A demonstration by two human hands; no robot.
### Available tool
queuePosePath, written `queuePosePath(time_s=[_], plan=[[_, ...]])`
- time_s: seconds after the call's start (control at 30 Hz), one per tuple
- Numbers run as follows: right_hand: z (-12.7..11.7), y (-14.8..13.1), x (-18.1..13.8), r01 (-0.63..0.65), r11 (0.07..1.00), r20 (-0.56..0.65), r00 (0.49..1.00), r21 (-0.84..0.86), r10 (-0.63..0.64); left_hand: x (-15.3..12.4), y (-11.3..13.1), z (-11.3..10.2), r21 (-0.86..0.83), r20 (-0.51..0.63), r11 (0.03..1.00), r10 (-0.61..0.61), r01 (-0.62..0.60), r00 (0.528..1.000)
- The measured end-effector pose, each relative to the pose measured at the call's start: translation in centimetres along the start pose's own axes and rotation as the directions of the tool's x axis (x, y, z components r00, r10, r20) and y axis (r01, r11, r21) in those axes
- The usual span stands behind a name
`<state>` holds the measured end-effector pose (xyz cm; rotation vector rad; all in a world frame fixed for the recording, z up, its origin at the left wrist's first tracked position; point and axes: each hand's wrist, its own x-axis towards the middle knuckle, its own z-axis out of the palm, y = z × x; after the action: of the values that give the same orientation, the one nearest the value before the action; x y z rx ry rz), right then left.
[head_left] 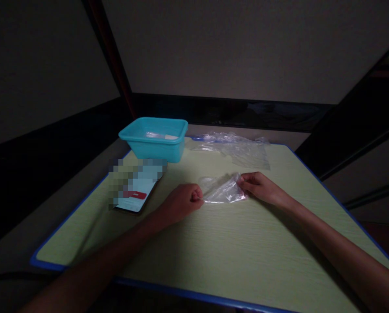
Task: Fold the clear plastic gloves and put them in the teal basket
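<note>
A small clear plastic bag [225, 189] stretches between my two hands, just over the middle of the table. My left hand [184, 201] is closed in a fist-like pinch on the bag's left end. At the right end, my right hand [257, 186] pinches the plastic between thumb and fingers. The bag looks thin, shiny and wrinkled; whether anything is inside it I cannot tell. Behind it, more crumpled clear plastic bags [246, 152] lie spread near the table's far edge.
The pale table [214, 256] has a blue rim. A turquoise plastic basin [158, 148] stands at the far left, with something whitish inside. In front of it lies a phone [138, 191] with a lit screen, partly blurred out. A wall rises behind the table.
</note>
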<state>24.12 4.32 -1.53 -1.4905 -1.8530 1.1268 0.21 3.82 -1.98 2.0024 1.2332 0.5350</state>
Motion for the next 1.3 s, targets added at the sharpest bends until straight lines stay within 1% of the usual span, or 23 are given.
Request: queuePosePath(time_s=[0.1, 0.27, 0.43, 0.57, 0.7, 0.87, 1.13, 1.3], plan=[[0.1, 0.0, 0.0, 0.006, 1.000, -0.006, 1.000, -0.004, -0.006, 0.1, -0.2, 0.7, 0.054, -0.046, 0.998, 0.036, -0.034, 0.998], [0.1, 0.2, 0.1, 0.001, 1.000, -0.011, 1.000, -0.013, -0.001, 0.0, 0.1, 0.9, 0.060, -0.077, 0.996, 0.064, -0.060, 0.995], [0.0, 0.5, 0.1, 0.021, 1.000, 0.001, 1.000, 0.008, -0.021, 0.0, 0.6, 0.7, 0.022, -0.076, 0.999, 0.046, -0.045, 0.996], [0.0, 0.6, 0.1, 0.023, 0.999, 0.009, 1.000, 0.024, -0.023, 0.0, 0.5, 0.8, -0.035, -0.071, 0.998, 0.045, -0.047, 0.996], [0.0, 0.6, 0.2, 0.023, 1.000, 0.020, 1.000, 0.021, -0.024, 0.0, 0.2, 1.0, -0.071, -0.059, 0.995, 0.060, -0.064, 0.996], [0.0, 0.6, 0.1, 0.033, 0.999, 0.026, 0.999, 0.004, -0.033, 0.0, 0.2, 0.8, -0.074, -0.022, 0.994, 0.075, -0.077, 0.997], [0.0, 0.9, 0.3, 0.042, 0.999, 0.018, 0.999, -0.022, -0.042, -0.5, 0.1, -0.5, -0.092, 0.055, 0.995, 0.034, -0.028, 0.998], [0.1, 0.9, 0.2, 0.038, 0.999, 0.012, 0.999, -0.021, -0.038, -0.5, 0.0, -0.6, -0.089, 0.083, 0.996, -0.004, 0.011, 0.997]])
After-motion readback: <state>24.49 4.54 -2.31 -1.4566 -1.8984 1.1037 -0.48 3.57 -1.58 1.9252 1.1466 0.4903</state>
